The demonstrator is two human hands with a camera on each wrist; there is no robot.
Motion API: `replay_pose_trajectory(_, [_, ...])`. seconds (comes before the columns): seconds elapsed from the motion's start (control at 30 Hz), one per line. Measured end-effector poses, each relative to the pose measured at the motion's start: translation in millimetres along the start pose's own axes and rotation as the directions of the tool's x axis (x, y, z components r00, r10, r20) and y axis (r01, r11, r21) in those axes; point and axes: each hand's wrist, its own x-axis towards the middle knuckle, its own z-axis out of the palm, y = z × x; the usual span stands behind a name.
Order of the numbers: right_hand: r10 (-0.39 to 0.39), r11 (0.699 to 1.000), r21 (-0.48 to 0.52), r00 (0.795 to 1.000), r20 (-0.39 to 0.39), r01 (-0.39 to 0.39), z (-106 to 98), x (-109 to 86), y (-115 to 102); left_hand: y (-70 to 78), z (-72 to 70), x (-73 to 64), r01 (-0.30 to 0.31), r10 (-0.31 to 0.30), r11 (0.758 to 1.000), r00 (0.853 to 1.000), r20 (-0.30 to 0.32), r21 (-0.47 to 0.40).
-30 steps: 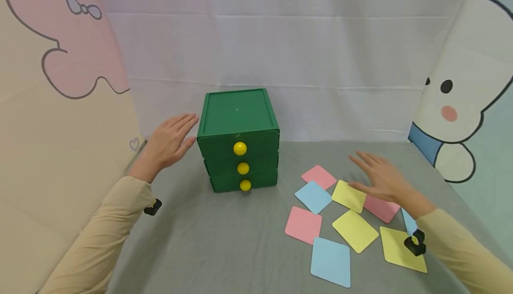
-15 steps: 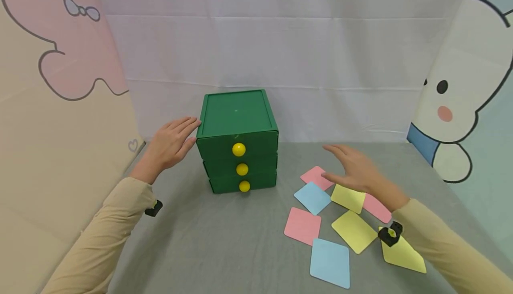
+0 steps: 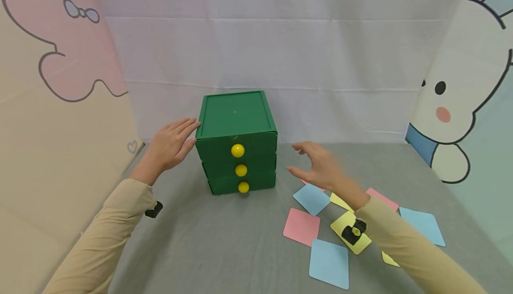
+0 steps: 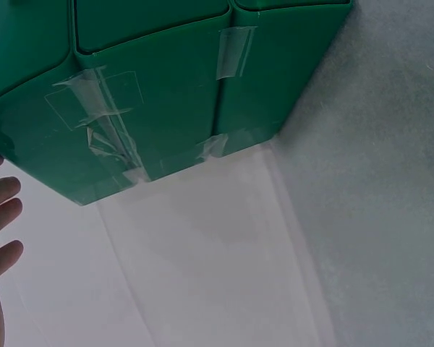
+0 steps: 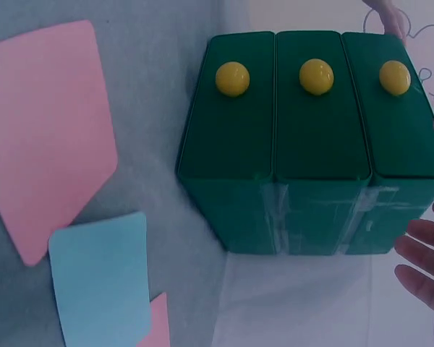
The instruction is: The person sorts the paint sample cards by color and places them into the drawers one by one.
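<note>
A green three-drawer box (image 3: 236, 116) stands on the grey cloth, each drawer front bearing one round yellow knob (image 3: 238, 150). All the drawers are closed. My left hand (image 3: 169, 148) lies along the box's upper left edge with straight fingers; the fingertips seem to touch it. In the air to the right of the box is my right hand (image 3: 320, 167), holding nothing, its thumb and bent fingers spread apart. Clear tape (image 4: 235, 54) crosses the seams on the box's side in the left wrist view. In the right wrist view, fingers (image 5: 423, 253) hang beside the box (image 5: 318, 137).
Several pink, blue and yellow cards lie on the cloth at right, among them a pink card (image 3: 301, 226), a blue card (image 3: 329, 263) and another blue card (image 3: 425, 226). The right forearm hides some. A white curtain (image 3: 280, 53) hangs behind; printed cloths flank both sides.
My right hand has moved left over the cards, toward the box's right side, its fingers bending somewhat. The left hand has closed a small gap to the box's left edge.
</note>
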Motion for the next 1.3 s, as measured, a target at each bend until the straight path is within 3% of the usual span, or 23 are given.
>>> replay_pose_trajectory(0.17, [-0.024,0.998,0.062,0.991,-0.129,0.032,22,11.8,-17,0.2,1.0,-0.3,0.003,-0.003,1.0,1.0,-0.003,-0.003])
replay_pose_trajectory(0.33, [-0.008,0.991,0.131,0.981,-0.194,0.034,45,24.9,-34,-0.1,2.2,-0.5,0.004,-0.004,1.0,1.0,-0.01,-0.015])
replay_pose_trajectory(0.63, [0.098,0.983,0.173,0.974,-0.204,-0.063,75,38.4,-55,0.7,1.9,-1.8,0.002,-0.003,1.0,0.999,-0.032,-0.029])
replay_pose_trajectory(0.97, [0.203,0.946,0.292,0.96,-0.194,-0.141,95,46.7,-66,1.3,-0.3,-0.4,0.012,-0.014,0.999,0.999,-0.032,-0.042])
replay_pose_trajectory(1.13, [0.232,0.928,0.339,0.951,-0.207,-0.153,101,51.6,-75,0.6,-0.1,0.2,0.012,-0.013,0.999,1.0,-0.024,-0.037])
replay_pose_trajectory(1.3, [0.25,0.921,0.365,0.927,-0.279,-0.139,109,56.9,-81,-0.6,0.5,-0.1,0.007,-0.008,0.999,1.0,-0.029,-0.034])
